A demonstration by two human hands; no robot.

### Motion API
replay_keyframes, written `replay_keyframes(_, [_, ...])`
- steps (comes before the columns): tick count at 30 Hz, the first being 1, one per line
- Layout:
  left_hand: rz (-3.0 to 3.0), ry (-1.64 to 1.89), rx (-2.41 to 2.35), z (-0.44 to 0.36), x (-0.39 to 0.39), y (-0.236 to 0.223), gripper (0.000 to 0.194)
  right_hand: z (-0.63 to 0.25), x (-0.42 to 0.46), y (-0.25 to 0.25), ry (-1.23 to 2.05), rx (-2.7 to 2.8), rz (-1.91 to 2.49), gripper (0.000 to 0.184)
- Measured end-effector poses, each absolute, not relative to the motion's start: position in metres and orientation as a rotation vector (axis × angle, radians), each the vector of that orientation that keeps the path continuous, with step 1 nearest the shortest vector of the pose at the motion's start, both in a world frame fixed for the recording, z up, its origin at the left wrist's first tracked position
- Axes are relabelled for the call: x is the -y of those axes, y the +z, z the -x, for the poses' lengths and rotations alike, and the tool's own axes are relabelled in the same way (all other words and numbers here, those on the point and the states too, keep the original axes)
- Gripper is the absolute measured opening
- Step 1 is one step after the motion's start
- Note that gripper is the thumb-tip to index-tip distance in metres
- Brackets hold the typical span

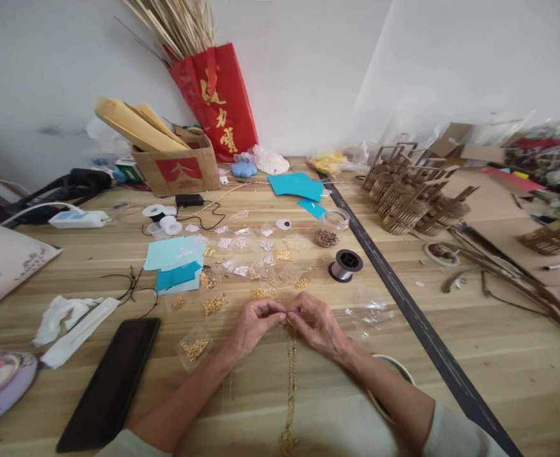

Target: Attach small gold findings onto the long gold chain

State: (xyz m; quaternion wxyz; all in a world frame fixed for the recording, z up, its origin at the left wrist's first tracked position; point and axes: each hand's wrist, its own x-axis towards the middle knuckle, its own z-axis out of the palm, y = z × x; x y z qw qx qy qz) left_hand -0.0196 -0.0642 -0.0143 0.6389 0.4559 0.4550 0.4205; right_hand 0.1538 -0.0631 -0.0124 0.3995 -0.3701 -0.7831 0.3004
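Note:
A thin gold chain [292, 371] hangs down from between my fingertips, its lower end bunched near the bottom edge. My right hand [320, 322] pinches the chain's upper end between thumb and forefinger. Closed in a pinch as well, my left hand [257, 325] meets it tip to tip; whatever tiny piece lies between its fingers is hidden. Just beyond both hands are small piles of gold jewellery findings [263, 293]. A clear bag of gold pieces [195, 348] lies beside my left forearm, and crumpled clear plastic bags [369, 314] rest to the right of my right hand.
A wire spool [344, 266] stands beyond my right hand, near a dark strip [404, 304] crossing the table. At left lie a black phone [111, 381] and blue cards [180, 276]. Small woven baskets [404, 206] crowd the back right. A white ring [394, 360] sits under my right forearm.

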Motion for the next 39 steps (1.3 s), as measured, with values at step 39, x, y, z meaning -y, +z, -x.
replay_keyframes(39, [-1.164, 0.988, -1.085, 0.0205, 0.0635, -0.0167, 0.016, -0.1563, 0.0652, -0.0115, 0.751, 2.009, 0.863, 0.009])
